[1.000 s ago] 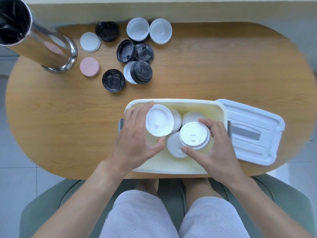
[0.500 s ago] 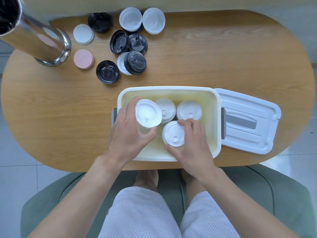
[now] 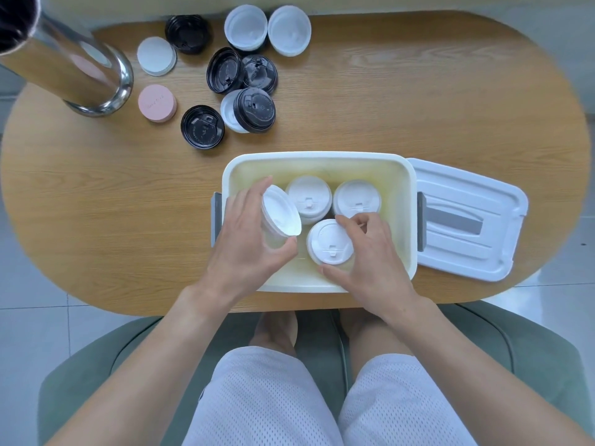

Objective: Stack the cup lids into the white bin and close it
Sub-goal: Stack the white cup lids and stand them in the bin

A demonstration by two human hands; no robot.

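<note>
Fingers [image 3: 257, 201] of the left hand [image 3: 248, 239] clamped a tilted lid [image 3: 281, 210], angled to drop into the bin [image 3: 322, 157]; right hand [image 3: 370, 255] pinched a stack [image 3: 328, 241], steadying it.

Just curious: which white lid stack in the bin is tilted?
The stack in the left hand, lid stack: it leans sideways, while the other three sit flat in the white bin.

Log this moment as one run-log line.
left hand: holds tilted white lid stack over white bin | right hand: grips near lid stack inside bin | bin lid: off, on table | black lids: on table
</note>
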